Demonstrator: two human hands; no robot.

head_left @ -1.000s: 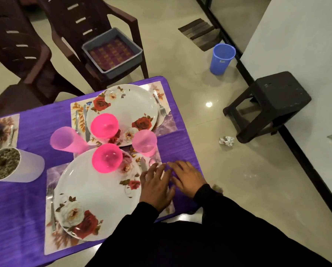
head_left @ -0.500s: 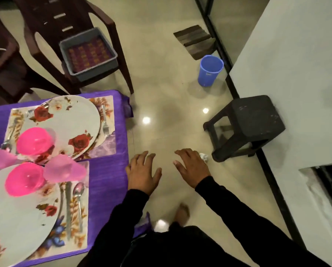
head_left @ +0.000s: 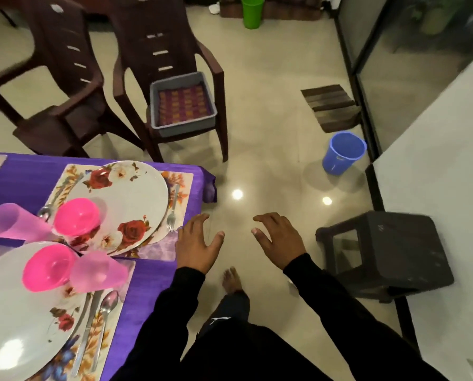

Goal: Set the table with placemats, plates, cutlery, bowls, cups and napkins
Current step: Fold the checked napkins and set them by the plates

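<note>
The purple-clothed table [head_left: 152, 284] fills the lower left. Two floral plates lie on placemats: a far plate [head_left: 131, 199] and a near plate [head_left: 18, 323]. Each carries a bright pink bowl [head_left: 77, 217] [head_left: 47, 270], with a pale pink cup [head_left: 99, 273] [head_left: 10, 224] beside it. A fork [head_left: 173, 209] lies right of the far plate; a knife and a spoon [head_left: 106, 309] lie right of the near plate. My left hand [head_left: 195, 243] hangs over the table's right edge, fingers spread, holding nothing. My right hand [head_left: 279, 236] hovers over the floor, fingers loose, holding nothing.
A grey bin [head_left: 183, 105] with patterned purple cloth inside sits on a brown plastic chair [head_left: 161, 50]; a second chair [head_left: 56, 78] stands to its left. A dark stool [head_left: 389, 254], blue bucket [head_left: 341, 152], doormat [head_left: 330, 105] and green cup [head_left: 252, 11] stand on the floor.
My view has swung right and up, away from the table. Both hands came off the table edge and now hang free over the table's right edge and the floor.
</note>
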